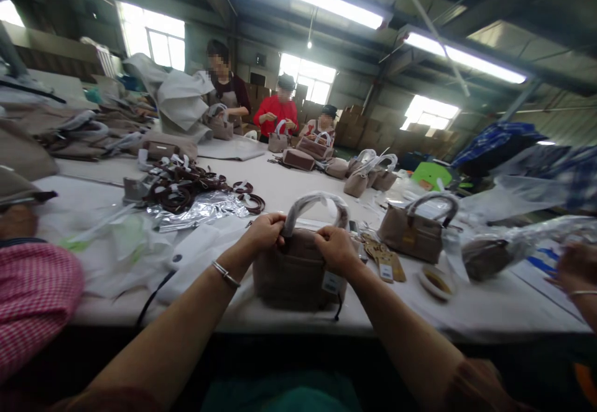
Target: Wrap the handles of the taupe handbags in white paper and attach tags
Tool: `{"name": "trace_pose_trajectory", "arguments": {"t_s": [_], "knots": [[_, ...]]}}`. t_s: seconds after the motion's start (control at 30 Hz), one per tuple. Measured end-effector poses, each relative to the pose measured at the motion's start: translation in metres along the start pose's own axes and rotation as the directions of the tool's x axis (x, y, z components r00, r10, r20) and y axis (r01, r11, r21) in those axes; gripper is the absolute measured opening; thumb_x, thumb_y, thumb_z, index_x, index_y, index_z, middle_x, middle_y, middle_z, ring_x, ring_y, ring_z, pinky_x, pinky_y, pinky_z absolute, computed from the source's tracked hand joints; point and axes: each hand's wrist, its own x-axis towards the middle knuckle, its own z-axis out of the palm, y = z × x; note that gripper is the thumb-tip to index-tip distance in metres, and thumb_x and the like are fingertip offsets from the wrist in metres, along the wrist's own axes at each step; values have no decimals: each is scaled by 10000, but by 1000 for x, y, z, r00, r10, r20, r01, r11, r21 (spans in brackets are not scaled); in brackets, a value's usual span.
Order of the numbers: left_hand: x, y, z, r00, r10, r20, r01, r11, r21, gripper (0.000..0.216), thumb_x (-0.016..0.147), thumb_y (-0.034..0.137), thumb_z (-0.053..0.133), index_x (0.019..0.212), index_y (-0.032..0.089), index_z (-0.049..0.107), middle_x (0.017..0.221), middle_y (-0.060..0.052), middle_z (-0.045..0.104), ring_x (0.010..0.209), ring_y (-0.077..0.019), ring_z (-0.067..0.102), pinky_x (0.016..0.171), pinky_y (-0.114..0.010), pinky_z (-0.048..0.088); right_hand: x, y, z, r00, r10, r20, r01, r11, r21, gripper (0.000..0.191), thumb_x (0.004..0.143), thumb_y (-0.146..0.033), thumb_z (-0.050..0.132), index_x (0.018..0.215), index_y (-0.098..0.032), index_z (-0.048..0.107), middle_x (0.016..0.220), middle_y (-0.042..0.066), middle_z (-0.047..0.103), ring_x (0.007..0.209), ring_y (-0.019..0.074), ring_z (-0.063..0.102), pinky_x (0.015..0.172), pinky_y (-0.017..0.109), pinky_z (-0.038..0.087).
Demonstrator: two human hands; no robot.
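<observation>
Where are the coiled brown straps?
In the head view, coiled brown straps lie on the white table, left of the held grey-brown handbag, beside crinkled clear plastic.

Both hands are bare, without gloves, the left hand (263, 232) and the right hand (337, 248) alike. A slim, shiny silver bangle (226, 273) rings the left wrist and seems doubled at one part. Both forearms are uncovered up to dark reddish-brown sleeves (478, 382), blurred at their hems. Teal cloth (289, 394) shows, shadowed, at the lap.
</observation>
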Motion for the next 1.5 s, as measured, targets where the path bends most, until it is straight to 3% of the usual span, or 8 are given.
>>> {"name": "trace_pose_trajectory", "arguments": {"t_s": [0.43,0.57,0.7,0.83,0.97,1.13,1.33,1.5], "knots": [[1,17,-3,979,-88,183,3,906,424,267,870,209,533,1060,165,715,689,-14,667,553,-119,624,561,-208,513,28,-5,22,985,-18,169,36,994,-106,415,807,-491,519,981,-230,790,884,96,776,850,313,714,649,344,478],[0,24,-3,967,166,194,-255,619,742,227,822,222,590,955,148,758,837,-110,719,797,-230,675,718,-321,550,29,5,19,982,-91,163,104,992,-70,461,743,-563,528,911,-238,808,850,114,778,848,358,717,662,402,510],[-20,21,0,912,395,108,-290,437,851,213,820,218,573,893,139,757,943,-173,678,970,-282,645,735,-342,546,18,13,15,959,-173,225,156,984,89,377,696,-525,597,876,-273,812,849,65,788,853,338,726,743,404,546],[-45,12,3,914,403,-48,-238,629,740,184,830,235,586,817,155,751,894,-126,676,918,-237,645,781,-320,532,0,11,11,954,-94,285,29,975,222,318,657,-462,673,844,-244,807,786,49,778,784,295,722,705,357,547],[-58,5,9,998,1,-66,14,975,221,128,792,219,638,768,133,729,725,-59,682,697,-165,636,666,-267,520,-19,-7,12,945,29,327,-210,817,537,314,646,-416,716,841,-176,770,722,52,748,657,212,675,620,307,522],[-62,1,10,970,-242,19,239,937,-256,141,744,234,731,788,105,697,770,-69,702,707,-146,660,691,-256,540,-22,-23,25,958,82,275,-271,571,775,290,612,-379,756,797,-157,724,737,40,733,649,173,645,658,305,526],[-64,1,16,954,-289,81,300,900,-316,125,762,207,735,747,103,668,668,-26,645,598,-98,596,606,-206,504,-24,-27,32,997,-64,52,23,821,570,195,749,-331,649,790,-167,747,809,49,740,798,204,658,785,325,514],[-60,-10,23,980,-190,-59,174,962,-210,101,812,211,711,757,126,706,690,-23,644,602,-99,554,551,-186,463,-25,-20,33,991,-64,119,-28,766,643,311,825,-454,604,828,-174,741,843,49,741,838,216,673,780,320,537]]}}
